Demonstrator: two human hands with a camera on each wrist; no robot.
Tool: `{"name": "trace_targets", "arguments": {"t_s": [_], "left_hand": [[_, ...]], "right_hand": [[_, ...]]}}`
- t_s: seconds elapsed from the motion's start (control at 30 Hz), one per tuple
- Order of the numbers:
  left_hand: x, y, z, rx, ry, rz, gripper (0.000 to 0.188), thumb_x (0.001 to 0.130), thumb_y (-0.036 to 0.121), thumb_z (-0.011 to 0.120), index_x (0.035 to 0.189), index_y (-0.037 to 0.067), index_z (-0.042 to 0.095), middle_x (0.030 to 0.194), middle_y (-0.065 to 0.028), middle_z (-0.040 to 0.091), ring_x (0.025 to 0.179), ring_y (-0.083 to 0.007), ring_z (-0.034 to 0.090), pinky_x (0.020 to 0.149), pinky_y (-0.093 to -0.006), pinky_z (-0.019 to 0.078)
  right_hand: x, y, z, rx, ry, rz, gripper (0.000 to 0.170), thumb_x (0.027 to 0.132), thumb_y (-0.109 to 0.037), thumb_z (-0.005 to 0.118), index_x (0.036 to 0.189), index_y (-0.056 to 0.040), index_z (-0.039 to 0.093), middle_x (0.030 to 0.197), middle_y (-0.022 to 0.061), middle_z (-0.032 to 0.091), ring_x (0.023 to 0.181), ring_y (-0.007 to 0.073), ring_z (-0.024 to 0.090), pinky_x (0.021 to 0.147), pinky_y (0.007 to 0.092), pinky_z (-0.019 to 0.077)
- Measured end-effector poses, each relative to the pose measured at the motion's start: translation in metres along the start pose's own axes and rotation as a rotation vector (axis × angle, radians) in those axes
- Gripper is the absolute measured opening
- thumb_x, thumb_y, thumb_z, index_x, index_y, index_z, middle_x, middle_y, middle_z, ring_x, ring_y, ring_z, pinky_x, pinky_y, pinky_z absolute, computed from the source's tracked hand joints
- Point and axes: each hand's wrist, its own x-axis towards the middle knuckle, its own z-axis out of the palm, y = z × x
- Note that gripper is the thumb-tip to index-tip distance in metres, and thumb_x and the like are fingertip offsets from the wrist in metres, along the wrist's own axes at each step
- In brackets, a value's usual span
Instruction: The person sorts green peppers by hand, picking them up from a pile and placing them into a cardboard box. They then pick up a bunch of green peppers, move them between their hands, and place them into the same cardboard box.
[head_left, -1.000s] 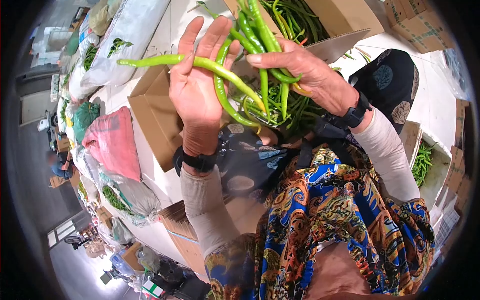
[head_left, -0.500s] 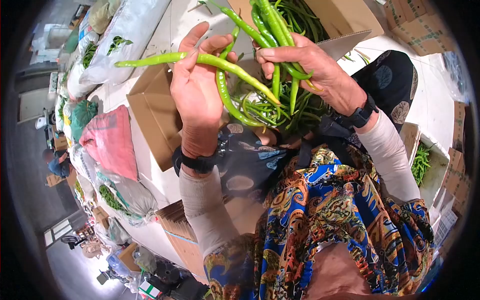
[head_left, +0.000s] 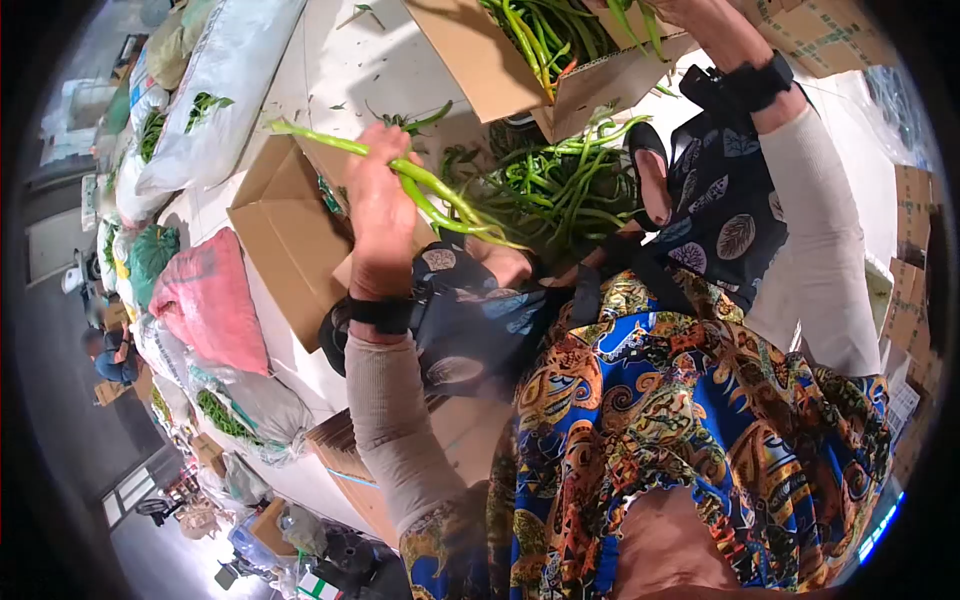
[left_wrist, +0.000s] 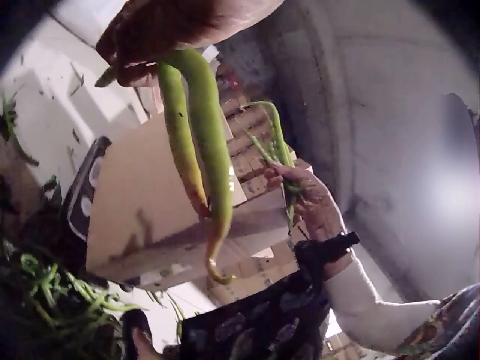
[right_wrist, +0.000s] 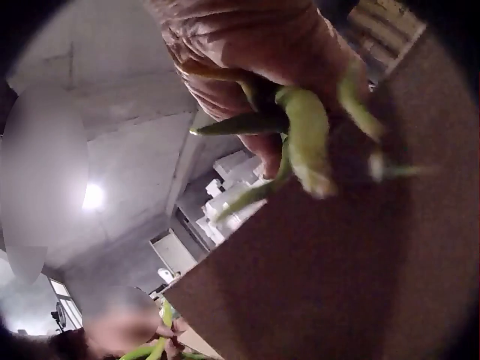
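My left hand (head_left: 382,205) pinches two long, pale green chili peppers (head_left: 432,182), their curved tips hanging below the fingers in the left wrist view. At the top edge of the head view, my right hand (head_left: 712,28) is partly cut off, over the side of a cardboard box (head_left: 470,60) with green chilies (head_left: 545,40) inside. It grips a small bunch of green chilies (right_wrist: 307,139), blurred in the right wrist view. Between the person's legs lies a loose pile of green chilies (head_left: 560,190), below and right of the left hand.
Another open cardboard box (head_left: 285,245) stands left of the left hand. Beyond it lie a pink sack (head_left: 212,305) and a long white plastic sack (head_left: 235,85). Flattened cardboard (head_left: 350,480) is stacked near the left elbow. Another person (head_left: 112,355) is far left.
My right hand has moved away from the left hand, up and right toward the box, carrying its bunch. The left hand has turned over slightly and still holds long chilies.
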Motion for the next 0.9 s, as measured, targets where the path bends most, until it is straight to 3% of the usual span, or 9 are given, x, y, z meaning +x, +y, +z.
{"name": "trace_targets", "arguments": {"t_s": [0.2,0.27,0.37,0.47,0.53,0.6,0.73,0.77,0.9], "left_hand": [[-0.028,0.017,-0.013,0.552,-0.142,-0.271,0.058,0.09,0.034,0.061,0.134,0.002,0.04,0.13,-0.014,0.047,0.115,-0.0269,0.05,0.089,-0.0444,0.0489],[-0.022,0.08,-0.053,0.516,-0.547,-0.093,0.05,0.093,0.034,0.057,0.129,0.002,0.046,0.12,-0.0132,0.057,0.108,-0.0246,0.057,0.085,-0.0386,0.0503],[-0.034,0.149,-0.079,0.698,-0.076,0.108,0.038,0.096,0.027,0.052,0.125,0.002,0.051,0.107,-0.0093,0.063,0.099,-0.0158,0.061,0.078,-0.0288,0.0506],[-0.001,0.133,-0.164,0.895,0.155,-0.019,0.035,0.094,0.023,0.054,0.124,0.005,0.052,0.102,-0.009,0.063,0.1,-0.0175,0.06,0.078,-0.0316,0.0502],[0.004,0.091,-0.204,2.493,-0.302,0.671,0.031,0.091,0.019,0.058,0.119,0.006,0.056,0.1,-0.0096,0.062,0.094,-0.0257,0.062,0.076,-0.0383,0.0507],[-0.031,0.055,-0.199,1.345,-0.214,0.598,0.03,0.09,0.024,0.055,0.115,0.009,0.059,0.097,-0.0138,0.064,0.087,-0.0357,0.063,0.075,-0.0451,0.0505],[-0.012,0.012,-0.18,1.662,-0.109,-0.102,0.044,0.085,0.047,0.046,0.096,0.008,0.064,0.1,-0.0182,0.066,0.096,-0.0347,0.062,0.08,-0.0447,0.0478],[-0.022,0.009,-0.173,1.668,-0.143,-0.167,0.05,0.084,0.052,0.043,0.094,0.008,0.065,0.105,-0.0194,0.066,0.1,-0.0356,0.062,0.083,-0.0463,0.0472],[-0.076,0.042,-0.152,1.53,-0.13,0.377,0.031,0.091,0.035,0.051,0.087,0.007,0.064,0.074,-0.0183,0.059,0.072,-0.0399,0.059,0.065,-0.052,0.0456]], "right_hand": [[0.03,-0.004,-0.032,-0.081,-0.342,0.353,0.05,0.085,-0.01,0.062,0.13,0.0031,0.047,0.098,0.0077,0.061,0.084,0.0117,0.056,0.074,0.0265,0.0476],[0.015,-0.008,-0.016,-0.701,0.05,0.076,0.055,0.086,-0.021,0.065,0.132,0.0029,0.046,0.121,0.0197,0.057,0.108,0.019,0.055,0.091,0.0318,0.0453],[0.005,-0.025,0.001,-0.895,0.163,0.074,0.077,0.079,-0.045,0.073,0.136,-0.0016,0.043,0.132,0.0265,0.049,0.125,0.0225,0.049,0.102,0.0285,0.0398],[-0.023,-0.054,0.053,-0.396,-0.017,-0.172,0.034,0.089,-0.021,0.062,0.116,-0.0005,0.059,0.1,0.0068,0.065,0.096,0.0161,0.061,0.085,0.0286,0.0482],[-0.037,-0.074,0.105,-0.114,-0.242,-0.02,0.027,0.087,-0.018,0.064,0.11,-0.0023,0.062,0.096,0.0045,0.066,0.089,0.0143,0.062,0.08,0.0283,0.0503],[-0.036,-0.072,0.157,-0.144,-0.34,0.063,0.029,0.085,-0.019,0.066,0.108,-0.0015,0.063,0.093,0.008,0.067,0.084,0.0131,0.063,0.077,0.0272,0.0508],[0.006,-0.011,0.251,-0.196,-0.427,0.167,0.091,0.074,-0.064,0.065,0.121,0.0128,0.049,0.101,0.0288,0.063,0.09,0.0336,0.065,0.077,0.0392,0.0511],[0.015,-0.025,0.266,-0.333,-0.496,0.285,0.069,0.081,-0.047,0.067,0.125,0.0045,0.052,0.111,0.0217,0.062,0.098,0.0256,0.064,0.083,0.0331,0.0503],[0.044,0.042,0.323,-0.407,-0.586,0.23,0.075,0.073,-0.06,0.067,0.1,0.01,0.061,0.078,0.021,0.064,0.079,0.0283,0.064,0.069,0.0379,0.0496]]}}
